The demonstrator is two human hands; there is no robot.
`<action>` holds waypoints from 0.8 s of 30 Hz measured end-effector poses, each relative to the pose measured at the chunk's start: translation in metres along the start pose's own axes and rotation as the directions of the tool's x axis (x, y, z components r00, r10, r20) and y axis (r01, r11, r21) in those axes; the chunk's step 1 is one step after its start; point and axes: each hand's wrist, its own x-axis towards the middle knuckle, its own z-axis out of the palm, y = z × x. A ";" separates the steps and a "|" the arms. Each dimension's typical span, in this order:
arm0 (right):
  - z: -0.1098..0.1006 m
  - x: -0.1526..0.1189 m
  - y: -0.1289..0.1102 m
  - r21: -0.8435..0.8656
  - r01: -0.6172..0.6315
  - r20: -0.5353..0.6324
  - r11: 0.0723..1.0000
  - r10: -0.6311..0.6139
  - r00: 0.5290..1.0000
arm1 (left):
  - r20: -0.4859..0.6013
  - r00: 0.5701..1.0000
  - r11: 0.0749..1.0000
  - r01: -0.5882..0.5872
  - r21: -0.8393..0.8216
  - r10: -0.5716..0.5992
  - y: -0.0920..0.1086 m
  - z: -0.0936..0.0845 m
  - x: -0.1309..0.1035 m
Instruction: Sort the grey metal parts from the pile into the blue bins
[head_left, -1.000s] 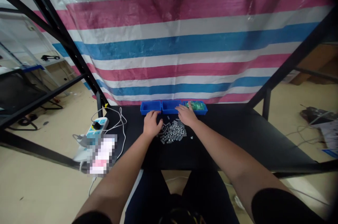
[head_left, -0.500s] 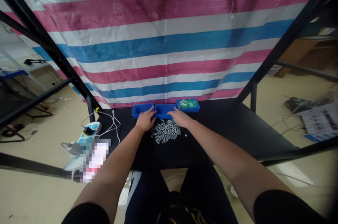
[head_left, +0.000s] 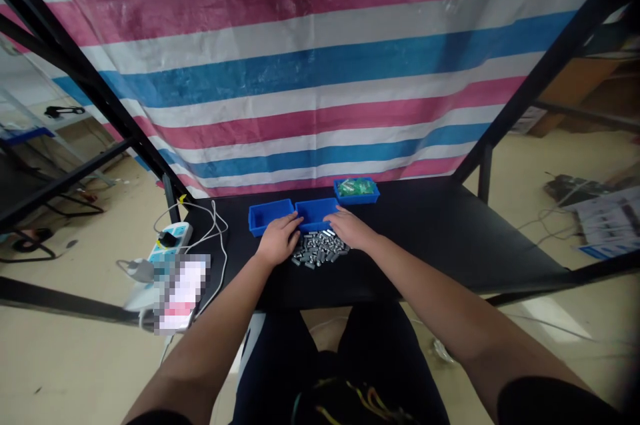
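My left hand [head_left: 279, 239] lies over the gap between the left blue bin [head_left: 261, 217] and the middle blue bin [head_left: 316, 211], its fingertips on the middle bin's left end. The right hand [head_left: 353, 229] holds that bin's opposite end, fingers bent over the near right corner. Both blue bins look bare inside where I can see. Directly in front of the middle bin, between my hands, is a pile of small grey metal cylinders [head_left: 320, 251]. Part of the pile is hidden by my hands.
A third blue bin [head_left: 371, 198] with green and clear small pieces stands farther back on the black table [head_left: 450, 238]. A white power strip [head_left: 170, 238], cables and a pixelated phone-like object [head_left: 183, 295] lie at left. A striped sheet [head_left: 310, 78] hangs behind.
The left and middle bins have come closer to me, away from the third bin, with my hands moving along. The pile sits slightly farther right in view.
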 end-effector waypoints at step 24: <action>0.003 -0.106 -0.043 0.102 -0.407 -0.377 0.908 0.414 0.829 | -0.183 0.975 0.982 0.150 0.115 -0.128 0.029 -0.007 -0.036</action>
